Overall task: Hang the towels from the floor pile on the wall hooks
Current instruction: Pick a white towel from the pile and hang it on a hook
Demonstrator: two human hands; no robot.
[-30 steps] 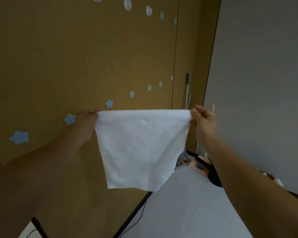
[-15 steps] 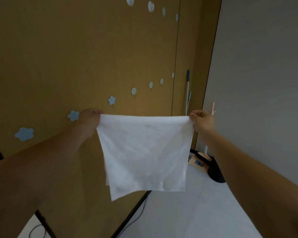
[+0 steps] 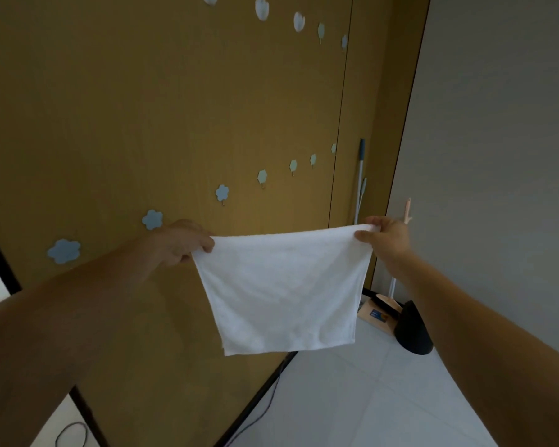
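A: What are the hands doing?

B: Both are grasping. The left hand (image 3: pixel 183 241) pinches the top left corner of the white towel (image 3: pixel 284 291), with its fingers curled over the hem. The right hand (image 3: pixel 389 240) pinches the top right corner between thumb and fingers. The towel hangs spread between them, in the air in front of the wooden wall (image 3: pixel 142 108), and its top edge sags slightly.

A: And the hooks?

B: A row of flower-shaped ones climbs rightward along the wall. The nearest hook (image 3: pixel 152 219) sits just above the left hand, and the next hook (image 3: pixel 222 192) is above the towel's top edge. None in view carries a towel.

A: What could go wrong?

B: The prongs under each flower look short. With the hem held flat and wide, there is no fold or loop to catch on them. The cloth may slide off once a hand lets go. Hung by one corner, its weight would swing sideways and could drag it down to the floor (image 3: pixel 368 398).

A: And the pile?

B: It is out of view, so I cannot tell how many towels remain.
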